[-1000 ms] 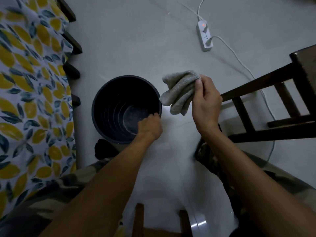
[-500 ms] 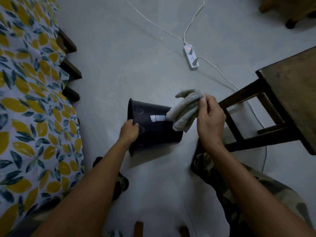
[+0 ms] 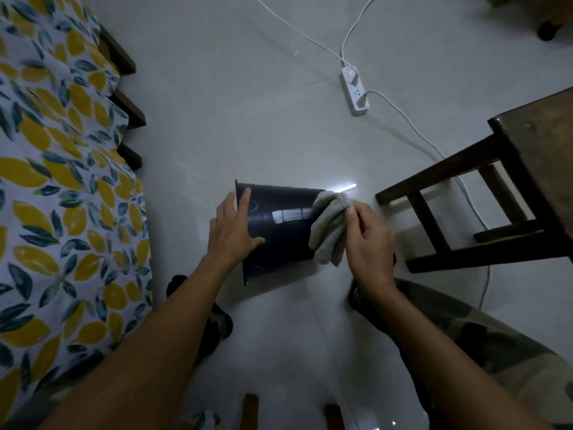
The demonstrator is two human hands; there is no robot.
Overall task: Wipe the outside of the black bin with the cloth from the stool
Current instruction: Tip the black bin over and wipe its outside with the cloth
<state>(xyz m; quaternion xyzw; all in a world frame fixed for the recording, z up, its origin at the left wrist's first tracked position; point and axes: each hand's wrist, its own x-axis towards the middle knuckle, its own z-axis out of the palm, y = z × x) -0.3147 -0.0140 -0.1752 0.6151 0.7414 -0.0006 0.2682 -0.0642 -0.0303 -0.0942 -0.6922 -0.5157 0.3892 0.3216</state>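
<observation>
At the middle of the frame the black bin [image 3: 280, 231] lies on its side on the floor [image 3: 235, 103] — left hand [image 3: 231, 232] flat against its rim end, fingers straight — while the right hand [image 3: 367, 240] grips the cloth [image 3: 329, 231] against its base end.

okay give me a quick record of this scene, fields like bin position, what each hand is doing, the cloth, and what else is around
bin: black bin lying on its side on the floor, rim toward the bed
left hand: left hand flat on the bin near the rim, fingers straight
right hand: right hand grips the cloth
cloth: grey cloth pressed on the bin's base end
nearby: wooden stool, power strip, leaf-print bedsheet
</observation>
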